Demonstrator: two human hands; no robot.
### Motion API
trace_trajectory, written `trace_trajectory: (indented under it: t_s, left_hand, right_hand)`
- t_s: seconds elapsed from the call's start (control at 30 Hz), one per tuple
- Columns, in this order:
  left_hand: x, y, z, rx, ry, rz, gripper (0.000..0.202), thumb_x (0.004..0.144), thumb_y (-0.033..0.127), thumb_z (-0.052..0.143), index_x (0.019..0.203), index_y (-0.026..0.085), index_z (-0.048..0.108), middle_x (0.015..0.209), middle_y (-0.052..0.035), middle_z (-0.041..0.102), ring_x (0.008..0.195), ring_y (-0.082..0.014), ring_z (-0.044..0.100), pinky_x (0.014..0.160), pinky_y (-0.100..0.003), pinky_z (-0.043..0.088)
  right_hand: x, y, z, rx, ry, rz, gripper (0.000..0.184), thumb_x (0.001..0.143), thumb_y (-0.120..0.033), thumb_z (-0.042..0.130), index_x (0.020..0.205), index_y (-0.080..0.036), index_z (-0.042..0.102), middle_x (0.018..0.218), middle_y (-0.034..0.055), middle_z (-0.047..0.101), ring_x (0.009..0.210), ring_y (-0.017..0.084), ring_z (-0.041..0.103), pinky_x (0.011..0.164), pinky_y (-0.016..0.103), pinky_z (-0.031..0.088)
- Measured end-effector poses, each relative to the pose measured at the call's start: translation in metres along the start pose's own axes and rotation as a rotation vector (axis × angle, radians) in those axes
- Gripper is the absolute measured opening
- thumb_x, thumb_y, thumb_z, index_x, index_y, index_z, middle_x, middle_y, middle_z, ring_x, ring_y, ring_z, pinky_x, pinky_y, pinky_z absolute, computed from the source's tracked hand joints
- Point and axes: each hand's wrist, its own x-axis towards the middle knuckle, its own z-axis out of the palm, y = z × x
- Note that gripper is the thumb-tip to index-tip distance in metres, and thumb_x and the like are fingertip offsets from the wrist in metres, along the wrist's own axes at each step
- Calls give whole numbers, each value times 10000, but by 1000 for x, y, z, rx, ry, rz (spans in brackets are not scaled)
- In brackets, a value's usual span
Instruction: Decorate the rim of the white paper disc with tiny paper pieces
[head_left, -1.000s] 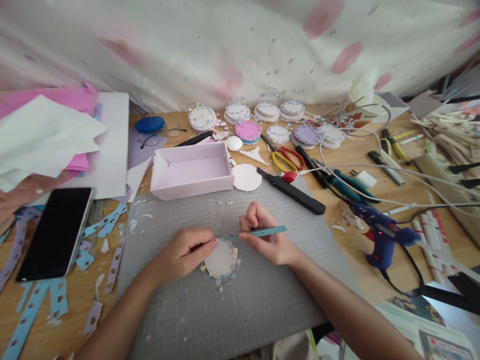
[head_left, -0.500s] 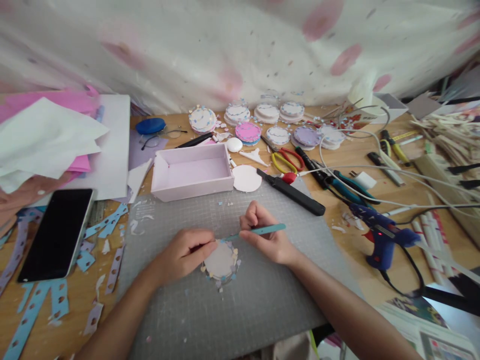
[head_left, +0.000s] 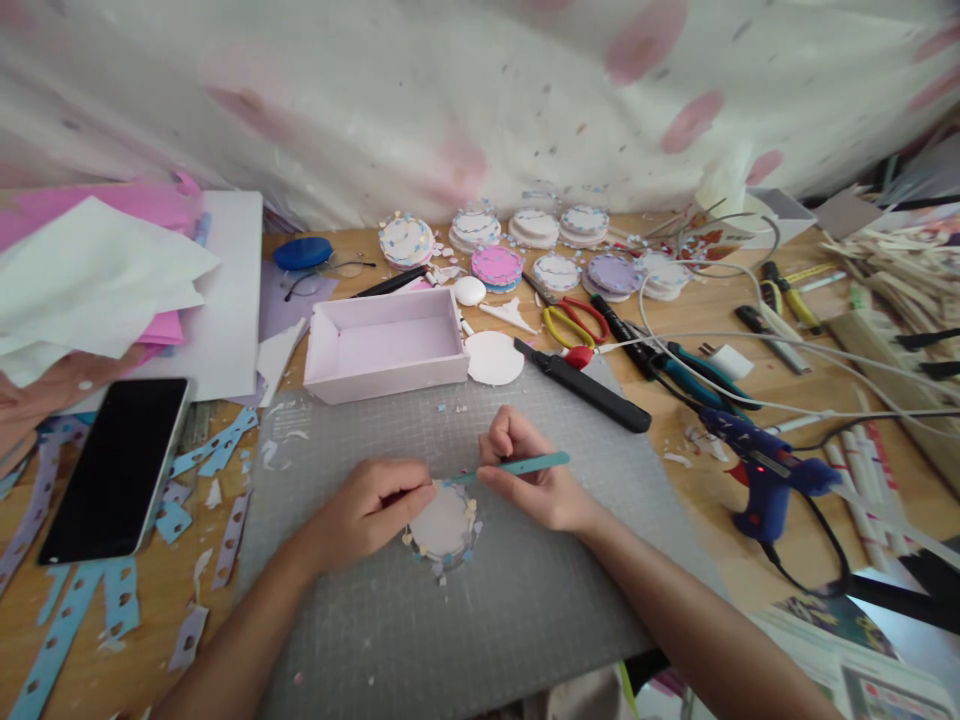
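Note:
A round white paper disc, edged with small pastel pieces in blue, cream and lilac, rests on the grey cutting mat. My left hand is closed at the disc's upper left edge, thumb and index finger pinching there. Between the thumb and fingers of my right hand is a pair of slim teal tweezers. Their narrow end points left, to the disc's upper rim close to my left fingertips. What lies right at the tips is too small to make out.
Beyond the mat's middle stand a pale lilac box, a white disc and a black-handled tool. Decorated disc stacks line the back. To the right lies a blue glue gun; to the left, a phone and punched paper strips.
Almost nothing differs. The tweezers in my right hand have shifted very slightly left, while my left hand keeps its place at the disc's edge.

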Motion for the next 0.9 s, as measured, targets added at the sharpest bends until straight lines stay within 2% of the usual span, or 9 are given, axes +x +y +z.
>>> trace_trajectory:
  t_s: [0.6, 0.9]
  left_hand:
    - [1, 0, 0, 9, 1, 7, 366, 948, 337, 385, 617, 181, 366, 603, 54, 365, 579, -99, 373, 551, -234, 274]
    - [-2, 2, -1, 13, 5, 7, 364, 946, 333, 386, 616, 180, 379, 607, 50, 373, 583, -101, 383, 553, -229, 279]
  right_hand:
    - [0, 0, -2, 26, 16, 7, 276, 886, -152, 566, 814, -234, 312, 694, -67, 303, 599, 109, 243, 540, 261, 199]
    - [-1, 0, -2, 8, 26, 19, 275, 878, -199, 584, 811, -236, 319, 689, -65, 310, 596, 113, 249, 539, 260, 203]
